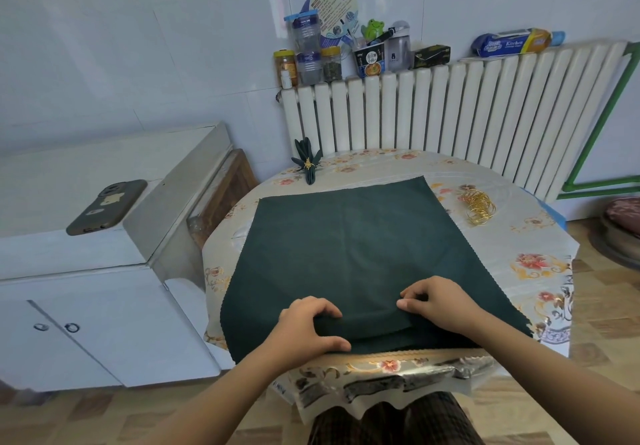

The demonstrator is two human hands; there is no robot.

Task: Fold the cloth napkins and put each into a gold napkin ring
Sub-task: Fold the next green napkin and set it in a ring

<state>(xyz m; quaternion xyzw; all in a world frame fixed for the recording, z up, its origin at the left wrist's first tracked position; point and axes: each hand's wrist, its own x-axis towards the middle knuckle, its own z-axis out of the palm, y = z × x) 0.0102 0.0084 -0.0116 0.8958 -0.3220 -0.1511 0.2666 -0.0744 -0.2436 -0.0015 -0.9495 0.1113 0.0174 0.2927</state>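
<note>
green napkin [353,250] lies flat mid-table; my left hand [306,328] and right hand [440,307] each pinch its near edge to start pleat 1. gold rings [479,207] wait far right, clear of folding.

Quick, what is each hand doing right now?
Left hand: pinching the near edge of the green napkin.
Right hand: pinching a fold of the same napkin.

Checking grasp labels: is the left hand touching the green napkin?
Touching. The head view shows the left hand pinching a fold of the green napkin near the table edge.
</note>
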